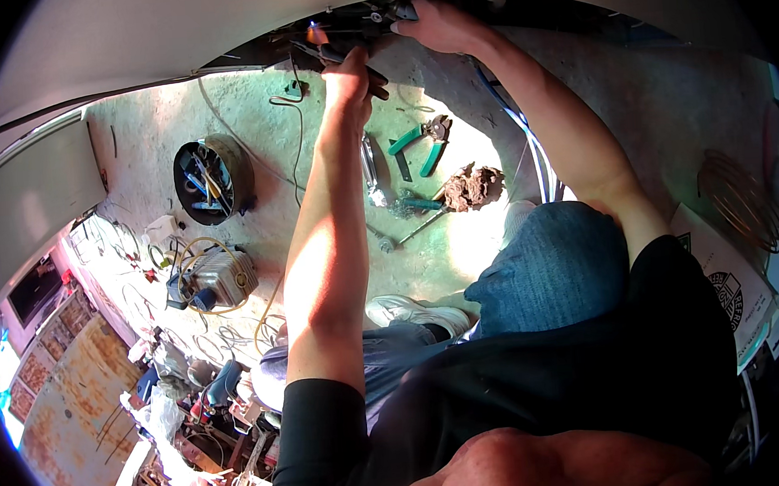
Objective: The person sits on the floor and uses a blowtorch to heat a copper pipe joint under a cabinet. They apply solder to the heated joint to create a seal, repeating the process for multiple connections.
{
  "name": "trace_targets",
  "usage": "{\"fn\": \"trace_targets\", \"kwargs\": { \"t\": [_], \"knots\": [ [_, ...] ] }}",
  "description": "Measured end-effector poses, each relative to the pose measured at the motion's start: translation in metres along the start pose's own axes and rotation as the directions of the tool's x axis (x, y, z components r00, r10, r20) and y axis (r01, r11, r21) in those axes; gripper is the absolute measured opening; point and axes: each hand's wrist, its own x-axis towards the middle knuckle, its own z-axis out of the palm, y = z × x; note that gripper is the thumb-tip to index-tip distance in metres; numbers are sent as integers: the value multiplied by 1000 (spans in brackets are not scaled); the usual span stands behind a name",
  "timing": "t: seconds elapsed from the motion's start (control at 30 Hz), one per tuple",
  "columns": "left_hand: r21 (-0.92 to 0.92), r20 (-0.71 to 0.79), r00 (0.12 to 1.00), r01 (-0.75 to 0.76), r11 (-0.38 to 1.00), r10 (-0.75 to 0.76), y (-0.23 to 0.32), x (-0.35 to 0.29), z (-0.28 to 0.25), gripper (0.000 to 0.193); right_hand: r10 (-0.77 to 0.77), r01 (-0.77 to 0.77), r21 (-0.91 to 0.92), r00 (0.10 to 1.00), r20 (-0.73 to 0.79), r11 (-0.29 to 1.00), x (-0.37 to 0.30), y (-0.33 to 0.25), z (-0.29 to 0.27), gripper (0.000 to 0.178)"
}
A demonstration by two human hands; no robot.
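Observation:
Both my arms reach forward into the dark opening under a large pale panel [158,33]. My left hand [348,74] is closed around a dark tool that looks like pliers [378,83], its handle ends showing beside the palm. Just beyond that hand, a small orange flame [315,35] with a bright bluish tip glows inside the opening. To its right, my right hand [436,28] has its fingers bent around a dark part [406,12] at the opening's edge; shadow hides exactly what it grips. Thin pipes or fittings [375,16] lie between the hands.
Green-handled cutters [428,141], a shiny metal tool [371,167] and a brown clump [473,188] lie on the concrete floor. Left stand a round tool tin [238,172] and a motor-like pump [220,277]. Blue and white tubes [526,130] run beside my right arm; coiled copper tubing [738,196] sits right.

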Motion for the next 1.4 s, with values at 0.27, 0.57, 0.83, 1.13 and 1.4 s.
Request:
{"fn": "trace_targets", "kwargs": {
  "t": [0.27, 0.57, 0.83, 1.13, 1.4],
  "knots": [
    [-30, -17, 999, -37, 999, 36, -6, 8, 0, 26, 11, -11, -10, 1000, -13, 1000, 3, 6, 3, 60],
    [13, -1, 1000, -4, 1000, 4, 1, 0, 3, 26, 6, -7, -14, 999, -35, 1000, -1, 1, 0, 60],
    [14, -4, 1000, -5, 1000, 5, -2, 4, 2, 28, 0, 0, -24, 1000, -27, 1000, -2, 1, -2, 59],
    [-6, -21, 999, -31, 999, 31, -1, 2, 5, 41, -1, 5, 52, 998, -65, 999, 0, 5, 5, 57],
    [-13, 4, 1000, -11, 1000, 11, -9, 9, -1, 35, 9, -8, 37, 1000, -28, 999, -3, -2, -1, 58]
  ]
}}
